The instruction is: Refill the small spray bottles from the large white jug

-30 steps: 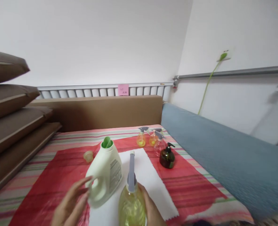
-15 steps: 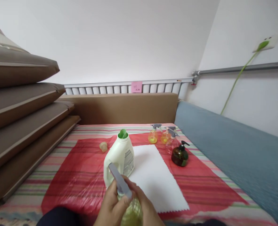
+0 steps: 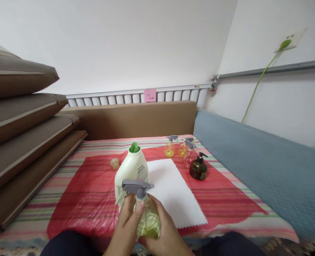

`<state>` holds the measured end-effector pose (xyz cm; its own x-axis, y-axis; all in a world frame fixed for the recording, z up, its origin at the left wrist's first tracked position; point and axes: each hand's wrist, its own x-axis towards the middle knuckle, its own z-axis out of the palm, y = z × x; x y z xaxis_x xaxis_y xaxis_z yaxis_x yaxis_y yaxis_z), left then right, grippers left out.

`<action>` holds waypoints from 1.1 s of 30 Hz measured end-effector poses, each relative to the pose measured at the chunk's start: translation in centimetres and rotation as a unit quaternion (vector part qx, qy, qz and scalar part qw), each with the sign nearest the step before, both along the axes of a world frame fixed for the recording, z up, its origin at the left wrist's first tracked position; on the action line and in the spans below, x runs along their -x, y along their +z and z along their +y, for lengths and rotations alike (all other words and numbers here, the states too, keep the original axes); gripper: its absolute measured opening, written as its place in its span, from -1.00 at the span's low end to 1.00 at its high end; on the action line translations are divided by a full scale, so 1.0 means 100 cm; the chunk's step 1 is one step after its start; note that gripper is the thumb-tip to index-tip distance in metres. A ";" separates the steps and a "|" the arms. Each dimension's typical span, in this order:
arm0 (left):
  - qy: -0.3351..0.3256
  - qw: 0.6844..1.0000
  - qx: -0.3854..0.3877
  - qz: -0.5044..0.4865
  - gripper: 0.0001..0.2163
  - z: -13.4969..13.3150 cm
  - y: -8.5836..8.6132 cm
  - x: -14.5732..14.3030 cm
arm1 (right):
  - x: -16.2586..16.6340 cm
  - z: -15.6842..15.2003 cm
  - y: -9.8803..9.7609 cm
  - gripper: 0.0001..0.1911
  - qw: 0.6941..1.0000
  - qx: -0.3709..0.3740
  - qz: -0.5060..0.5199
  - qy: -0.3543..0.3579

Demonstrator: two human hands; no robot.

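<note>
Between my two hands is a clear spray bottle [image 3: 148, 217] with a grey trigger head and a little yellow-green liquid at its bottom. My left hand [image 3: 128, 220] grips it around the neck, thumb up against the collar. Around the right side and underneath, my right hand [image 3: 166, 227] supports the bottle. The nozzle points left. Just behind it stands a pale green detergent jug [image 3: 131, 169], uncapped, with a green spout in its mouth. A small translucent cap [image 3: 115, 163] lies left of the jug.
A white scalloped sheet [image 3: 170, 195] lies on red plastic [image 3: 85, 192]. At the right stand a dark pump bottle [image 3: 198, 169], a pink spray bottle [image 3: 189, 156] and yellow ones [image 3: 169, 149]. Stacked brown cushions [image 3: 19, 131] rise at the left; a blue cushioned edge [image 3: 248, 149] runs along the right.
The spray bottle has gone from tilted to more upright, its grey head now side-on with the nozzle leftward. My right hand has slid lower under it. The camera view has shifted slightly.
</note>
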<state>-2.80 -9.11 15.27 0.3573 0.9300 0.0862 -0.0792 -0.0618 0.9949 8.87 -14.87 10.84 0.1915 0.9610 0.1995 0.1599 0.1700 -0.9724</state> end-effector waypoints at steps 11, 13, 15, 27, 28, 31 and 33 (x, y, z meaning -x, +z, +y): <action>0.013 0.999 -0.049 0.004 -0.59 -0.006 -0.008 -0.010 | -0.002 0.004 -0.020 -0.19 0.998 -0.024 -0.031 -0.043; -0.029 0.999 -0.025 0.007 -0.63 -0.006 -0.001 -0.007 | -0.005 0.004 -0.022 -0.18 1.000 -0.017 -0.016 -0.019; -0.039 0.999 -0.014 -0.012 -0.65 -0.003 0.004 -0.005 | -0.006 0.003 -0.023 -0.17 1.000 -0.016 -0.004 0.002; -0.198 0.974 0.001 -0.109 -0.70 0.014 0.015 0.007 | 0.000 0.001 -0.011 -0.18 0.999 -0.009 -0.015 0.043; -0.158 0.981 -0.025 -0.107 -0.72 0.014 0.014 0.005 | 0.000 0.001 -0.013 -0.16 0.999 0.001 -0.042 0.017; -0.049 0.991 -0.076 -0.094 -0.70 0.012 0.011 -0.002 | 0.000 0.004 -0.019 -0.17 0.996 0.024 -0.089 -0.021; -0.036 0.992 -0.065 -0.105 -0.72 0.011 0.011 -0.004 | -0.001 0.004 -0.022 -0.17 0.995 0.024 -0.098 -0.020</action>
